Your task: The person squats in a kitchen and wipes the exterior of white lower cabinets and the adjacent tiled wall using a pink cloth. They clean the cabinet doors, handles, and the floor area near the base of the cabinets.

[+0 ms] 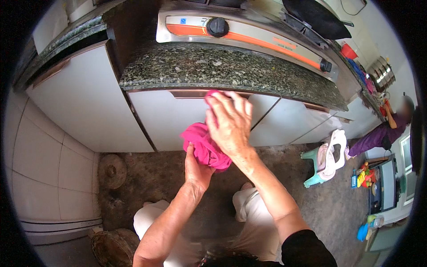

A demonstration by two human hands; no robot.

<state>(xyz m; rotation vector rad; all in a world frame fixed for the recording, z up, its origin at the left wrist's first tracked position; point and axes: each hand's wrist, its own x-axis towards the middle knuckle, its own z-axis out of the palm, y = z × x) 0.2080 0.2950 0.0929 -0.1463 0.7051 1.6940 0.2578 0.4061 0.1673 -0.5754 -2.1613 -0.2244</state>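
Observation:
My left hand (197, 170) grips a bunched bright pink cloth (201, 140) from below, thumb on its near side. Part of the same cloth shows at the fingertips of my right hand (230, 123), which lies over it at the copper-coloured recessed handle (188, 94) of a white cabinet door (163, 120). The palm hides much of that door and how the cloth runs beneath it. Just above the handle juts the edge of a speckled granite countertop (200, 66).
A gas stove (253, 38) with black knobs and a wok (317, 16) stands on the counter. On the floor at right is a green stool (313, 182) with a pale child's seat. Beyond, a person in purple (373, 137) works at the counter. A round basket (113, 248) sits lower left.

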